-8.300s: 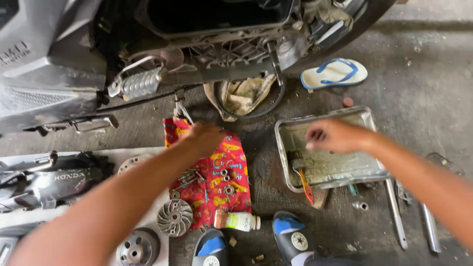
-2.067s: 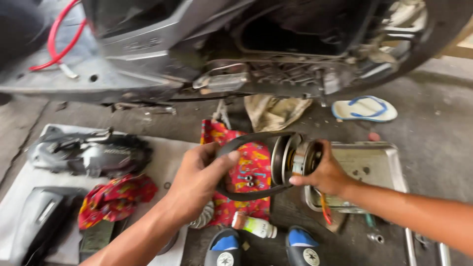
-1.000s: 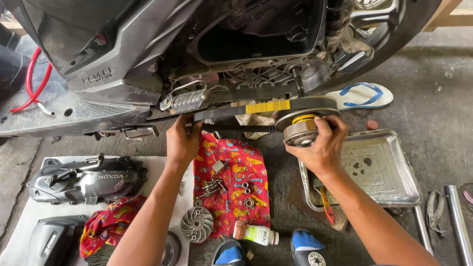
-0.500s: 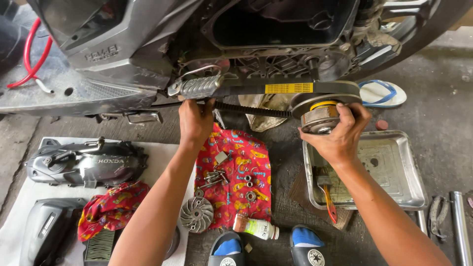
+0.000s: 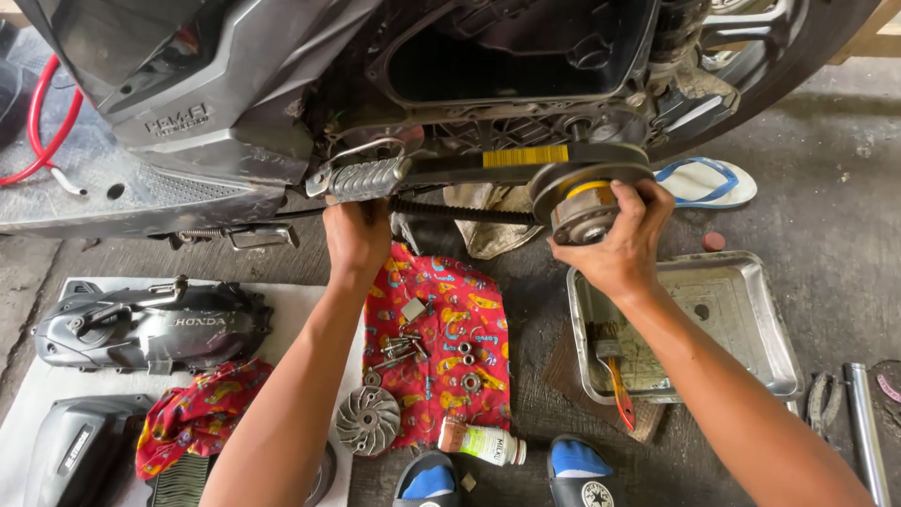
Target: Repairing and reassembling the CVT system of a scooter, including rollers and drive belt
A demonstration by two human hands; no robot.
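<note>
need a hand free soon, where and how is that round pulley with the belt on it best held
Probably by the outer face and rim of the pulley, from the near, open side, as the right hand does now: fingers spread over its round front. The drive belt wraps the groove and the scooter engine case sits behind, so those sides are blocked. The left hand steadies the belt's other end.

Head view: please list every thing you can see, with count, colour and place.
scooter: one, grey, top
drive belt: one, black, under engine
pulley: one, metal, belt's right end
patterned cloth: one, red, centre, with small metal parts
fan disc: one, silver, cloth's lower left
metal tray: one, silver, right
engine cover: one, dark grey, left
sandal: one, blue-white, upper right
left hand: on belt
right hand: fingers around pulley
</note>
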